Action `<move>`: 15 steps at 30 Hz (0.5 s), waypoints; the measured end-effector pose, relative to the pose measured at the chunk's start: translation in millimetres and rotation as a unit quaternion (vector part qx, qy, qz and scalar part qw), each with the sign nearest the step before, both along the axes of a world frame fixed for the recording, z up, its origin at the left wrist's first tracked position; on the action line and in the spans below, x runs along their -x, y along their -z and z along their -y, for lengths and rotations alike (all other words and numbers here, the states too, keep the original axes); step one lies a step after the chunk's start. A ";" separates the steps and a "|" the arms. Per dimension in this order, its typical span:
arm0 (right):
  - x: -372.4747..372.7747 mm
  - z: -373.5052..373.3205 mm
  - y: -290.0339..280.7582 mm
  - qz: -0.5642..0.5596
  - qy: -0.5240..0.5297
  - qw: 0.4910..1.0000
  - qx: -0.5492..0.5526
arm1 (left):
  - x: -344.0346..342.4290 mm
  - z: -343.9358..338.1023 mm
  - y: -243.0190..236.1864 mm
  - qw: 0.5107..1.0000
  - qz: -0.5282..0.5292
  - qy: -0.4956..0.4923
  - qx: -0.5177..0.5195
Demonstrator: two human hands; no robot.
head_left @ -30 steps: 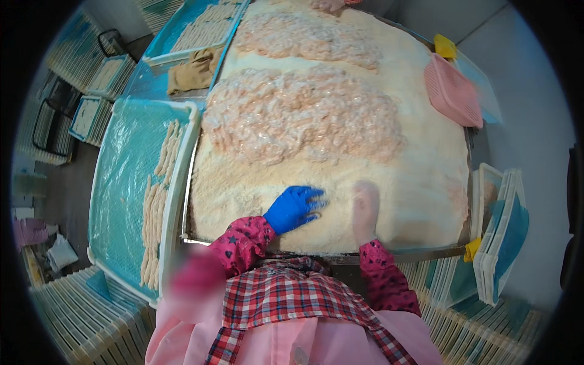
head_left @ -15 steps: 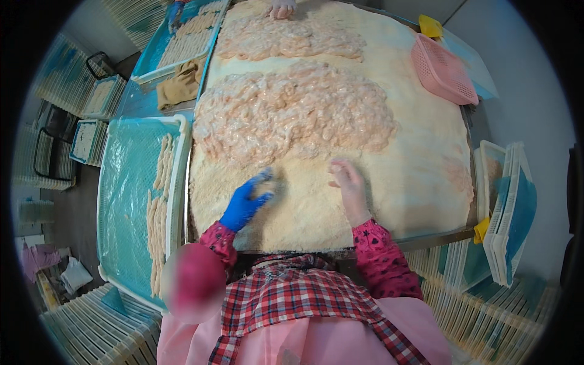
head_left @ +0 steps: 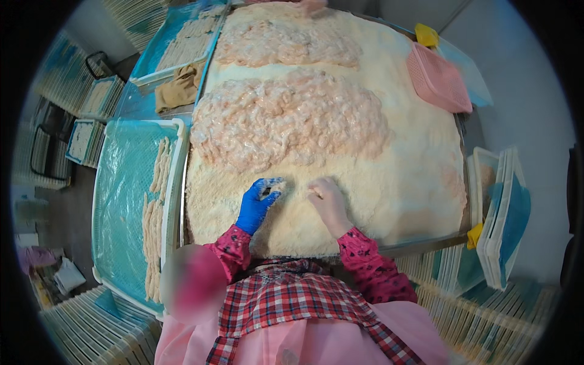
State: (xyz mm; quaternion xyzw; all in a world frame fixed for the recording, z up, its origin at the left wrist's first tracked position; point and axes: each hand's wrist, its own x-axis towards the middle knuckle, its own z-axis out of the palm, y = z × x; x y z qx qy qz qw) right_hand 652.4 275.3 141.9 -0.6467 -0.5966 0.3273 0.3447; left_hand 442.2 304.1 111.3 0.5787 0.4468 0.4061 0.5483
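Lying beneath left fingers (head_left: 261, 183), right fingers (head_left: 322, 186): pale crumbs (head_left: 293, 222); pink mass (head_left: 292, 118) beyond.

Place: a food-processing workroom, by its look
Bench (head_left: 420, 245): broad, metal-edged, spread with a pale crumb-like coating (head_left: 213, 201)
Mounds: two wet, pale pink heaps of what looks like raw meat, one near (head_left: 292, 118), one farther off (head_left: 286, 44)
Tray (head_left: 118, 213): white-rimmed, green mesh base, coated strips (head_left: 153, 243) in rows
Stacks: many more trays at lower left (head_left: 97, 328) and lower right (head_left: 493, 322)
Workwear: checked apron (head_left: 280, 298), blue glove (head_left: 252, 212)
Surroundings: plain grey wall (head_left: 523, 109), dark floor (head_left: 85, 213)
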 end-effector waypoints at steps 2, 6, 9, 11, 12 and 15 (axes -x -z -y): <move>1.3 -4.2 -5.1 -0.169 0.047 0.981 0.082 | -11.0 2.7 -4.7 0.956 0.234 -0.061 0.166; 44.7 -2.7 -31.7 -0.241 0.040 0.969 -0.018 | -28.7 17.0 4.9 0.854 0.459 -0.063 0.236; 88.1 20.8 -38.9 -0.026 -0.077 0.978 -0.194 | -39.5 15.1 10.1 0.817 0.513 -0.042 0.260; 78.7 11.5 -32.9 -0.078 -0.112 0.969 -0.205 | -43.0 4.8 -9.9 0.725 0.607 -0.023 0.325; 79.7 -1.8 -38.0 -0.071 -0.067 0.967 -0.235 | -41.8 3.7 -16.6 0.675 0.646 -0.015 0.358; 81.7 -4.5 -50.1 -0.016 -0.019 0.958 -0.284 | -60.9 29.3 -4.7 0.929 0.356 -0.006 -0.106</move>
